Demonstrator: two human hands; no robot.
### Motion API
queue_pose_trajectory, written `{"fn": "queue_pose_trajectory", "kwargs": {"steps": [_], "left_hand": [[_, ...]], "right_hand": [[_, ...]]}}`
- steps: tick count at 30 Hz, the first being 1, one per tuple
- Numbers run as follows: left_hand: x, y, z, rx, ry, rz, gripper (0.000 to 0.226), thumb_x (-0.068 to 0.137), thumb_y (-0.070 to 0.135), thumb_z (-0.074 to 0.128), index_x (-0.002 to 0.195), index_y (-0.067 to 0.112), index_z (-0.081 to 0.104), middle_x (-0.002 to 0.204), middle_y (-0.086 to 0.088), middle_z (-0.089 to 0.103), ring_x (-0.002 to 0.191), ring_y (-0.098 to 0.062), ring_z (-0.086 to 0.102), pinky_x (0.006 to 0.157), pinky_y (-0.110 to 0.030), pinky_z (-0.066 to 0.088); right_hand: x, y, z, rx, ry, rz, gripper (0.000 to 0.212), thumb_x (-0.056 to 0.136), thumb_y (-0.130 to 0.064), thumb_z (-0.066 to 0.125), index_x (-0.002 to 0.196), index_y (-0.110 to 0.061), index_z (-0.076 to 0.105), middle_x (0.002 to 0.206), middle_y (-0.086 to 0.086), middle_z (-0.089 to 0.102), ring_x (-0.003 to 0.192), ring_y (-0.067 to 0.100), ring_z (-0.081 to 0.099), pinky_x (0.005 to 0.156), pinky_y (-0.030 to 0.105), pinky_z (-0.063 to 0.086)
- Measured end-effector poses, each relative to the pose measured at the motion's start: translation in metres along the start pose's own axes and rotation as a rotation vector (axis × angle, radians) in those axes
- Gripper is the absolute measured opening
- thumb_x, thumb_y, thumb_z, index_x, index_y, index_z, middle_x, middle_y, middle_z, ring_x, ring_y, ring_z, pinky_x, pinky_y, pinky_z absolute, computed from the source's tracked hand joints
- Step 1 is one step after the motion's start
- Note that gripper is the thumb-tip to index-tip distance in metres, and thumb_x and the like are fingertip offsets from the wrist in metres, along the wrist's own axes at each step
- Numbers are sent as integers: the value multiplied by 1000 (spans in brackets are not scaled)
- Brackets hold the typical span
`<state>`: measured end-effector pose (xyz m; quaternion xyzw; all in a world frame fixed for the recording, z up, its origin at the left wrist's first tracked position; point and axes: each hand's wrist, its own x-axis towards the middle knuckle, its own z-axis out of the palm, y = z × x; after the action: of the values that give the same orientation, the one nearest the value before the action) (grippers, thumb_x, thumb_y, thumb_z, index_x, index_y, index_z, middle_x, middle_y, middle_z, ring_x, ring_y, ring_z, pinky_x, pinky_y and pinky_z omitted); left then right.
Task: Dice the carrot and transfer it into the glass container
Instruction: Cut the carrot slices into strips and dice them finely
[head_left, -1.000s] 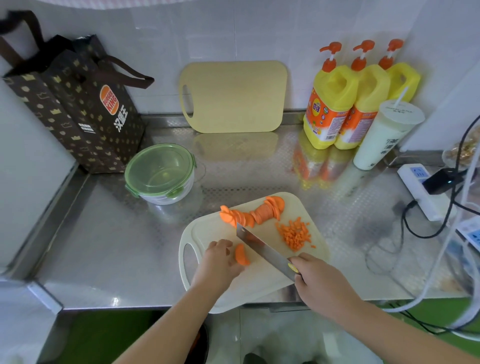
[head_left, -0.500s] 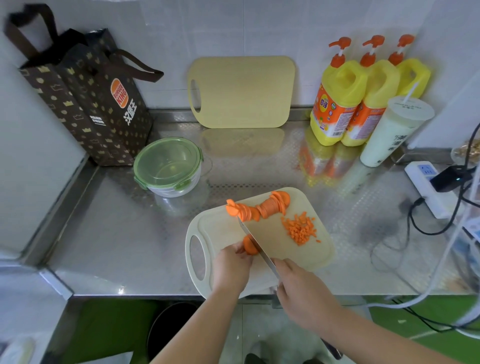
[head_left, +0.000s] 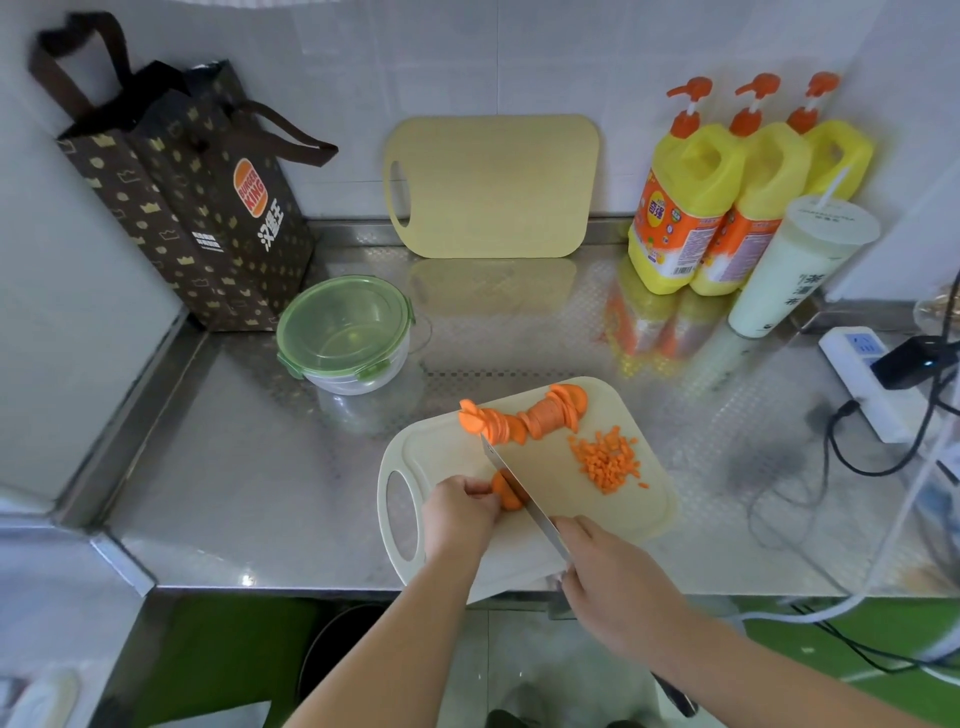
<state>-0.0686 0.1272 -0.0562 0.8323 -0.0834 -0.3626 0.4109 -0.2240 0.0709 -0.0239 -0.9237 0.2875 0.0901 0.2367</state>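
A pale cutting board (head_left: 644, 499) lies at the counter's front edge. Along its far side runs a row of orange carrot slices (head_left: 524, 418), and a small heap of diced carrot (head_left: 609, 460) sits to their right. My left hand (head_left: 460, 512) holds a short stack of carrot slices (head_left: 506, 491) down on the board with curled fingers. My right hand (head_left: 615, 587) grips the knife (head_left: 511, 486) by its handle, the blade running diagonally across the stack. The glass container (head_left: 345, 335), closed with a green clip lid, stands behind and left of the board.
A brown paper bag (head_left: 192, 202) stands at the back left and a yellow cutting board (head_left: 493, 187) leans on the wall. Three yellow pump bottles (head_left: 737, 192) and a white lidded cup (head_left: 795, 265) crowd the back right. A power strip (head_left: 872, 384) with cables lies far right.
The knife has swung from lying flat beyond the slices to standing over the stack my left hand holds. My right hand came nearer my body. The camera view shifted slightly.
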Motion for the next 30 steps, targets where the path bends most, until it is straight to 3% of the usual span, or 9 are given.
{"fn": "queue_pose_trajectory", "kwargs": {"steps": [4, 8, 14, 18, 23, 30], "left_hand": [[3, 1, 0, -17, -12, -39, 12, 81, 12, 65, 76, 22, 61, 84, -7, 71, 86, -23, 67, 77, -31, 53], [6, 1, 0, -32, -30, -66, 11, 79, 9, 65, 75, 19, 65, 78, -6, 71, 84, -24, 67, 80, -33, 54], [7, 13, 13, -30, -81, -39, 18, 83, 6, 62, 68, 14, 65, 69, -5, 66, 73, -20, 60, 71, -29, 51], [9, 25, 35, 37, -127, -3, 9, 82, 10, 61, 80, 9, 70, 78, -7, 70, 74, -19, 60, 69, -29, 50], [9, 31, 52, 89, -166, 32, 11, 81, 12, 60, 73, 11, 67, 70, -1, 65, 68, -16, 56, 55, -22, 40], [12, 32, 51, 80, -165, 20, 9, 81, 14, 63, 72, 15, 63, 69, -1, 67, 67, -15, 59, 58, -22, 46]], "right_hand": [[1, 0, -3, -39, -28, -2, 37, 96, -19, 38, 132, -20, 35, 110, -3, 48, 79, 14, 49, 69, 28, 46], [4, -1, -6, -51, -47, -3, 32, 96, -19, 40, 127, -19, 37, 108, -2, 48, 81, 16, 54, 68, 28, 46], [2, 8, -11, -44, -39, 34, 40, 95, -17, 39, 134, -21, 34, 113, -4, 49, 85, 14, 57, 71, 29, 49], [-5, 24, -21, -36, -16, 90, 43, 96, -18, 35, 139, -23, 31, 116, -7, 49, 82, 10, 54, 72, 24, 49], [-9, 36, -27, -13, -28, 140, 35, 95, -18, 36, 130, -23, 37, 97, -11, 40, 78, 12, 49, 73, 27, 47], [-5, 35, -28, -31, -65, 181, 28, 93, -16, 38, 121, -19, 37, 95, -8, 39, 73, 16, 50, 67, 29, 45]]}}
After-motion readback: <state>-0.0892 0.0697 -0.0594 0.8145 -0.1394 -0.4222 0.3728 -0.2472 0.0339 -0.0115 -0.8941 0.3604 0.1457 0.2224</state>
